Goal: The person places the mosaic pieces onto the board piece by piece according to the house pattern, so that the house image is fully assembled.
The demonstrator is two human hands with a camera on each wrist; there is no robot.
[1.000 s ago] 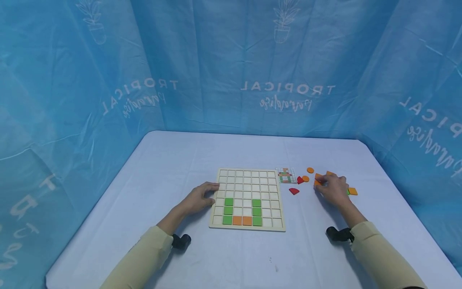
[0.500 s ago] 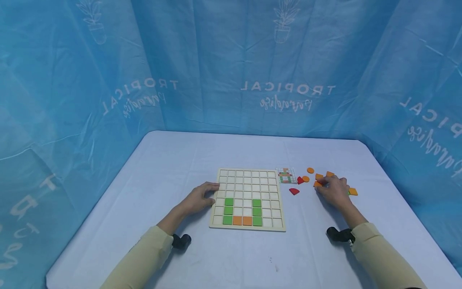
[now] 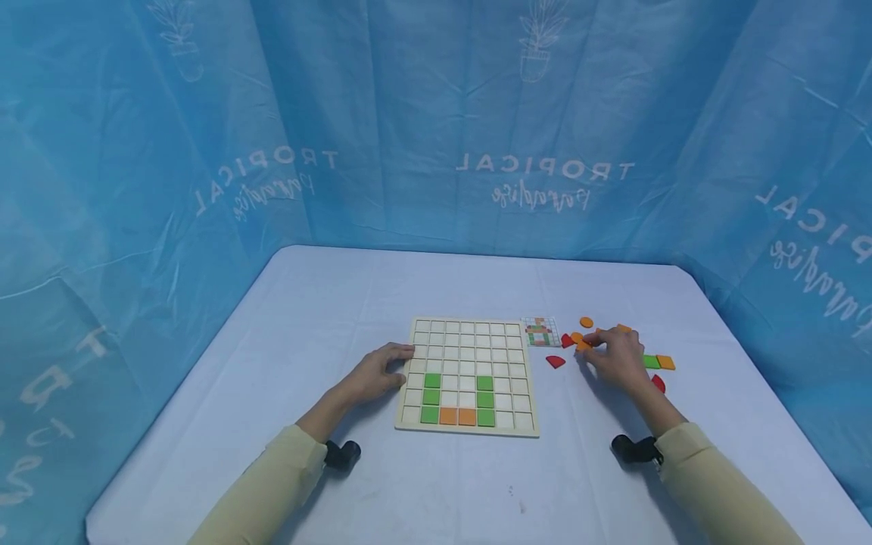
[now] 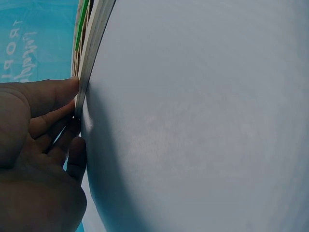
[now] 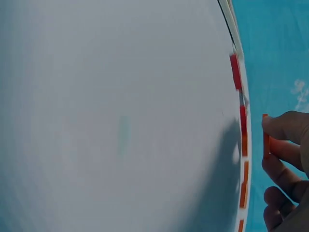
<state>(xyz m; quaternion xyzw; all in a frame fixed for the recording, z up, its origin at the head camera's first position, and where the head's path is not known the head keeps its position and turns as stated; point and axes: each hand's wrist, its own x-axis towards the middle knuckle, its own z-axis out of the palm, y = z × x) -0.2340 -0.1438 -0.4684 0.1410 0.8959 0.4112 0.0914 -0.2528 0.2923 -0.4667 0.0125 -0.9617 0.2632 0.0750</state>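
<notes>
A cream grid board lies on the table, with several green square tiles in two columns and two orange squares between them in the bottom row. At its left edge my left hand rests, thumb and fingertips touching the rim; the left wrist view shows the thumb against the board's side. My right hand pinches an orange square tile between thumb and fingers, lifted off the table. Loose pieces lie around and partly behind this hand: orange discs, red fan-shaped pieces and other tiles.
A small pattern card touches the board's upper right side. Right of the right hand lie a green tile, an orange tile and a red piece. Blue curtains hang around the white table.
My right hand has picked up an orange square tile from the loose pieces and moved left with it, uncovering the red piece and green tile. The left hand stays put.
</notes>
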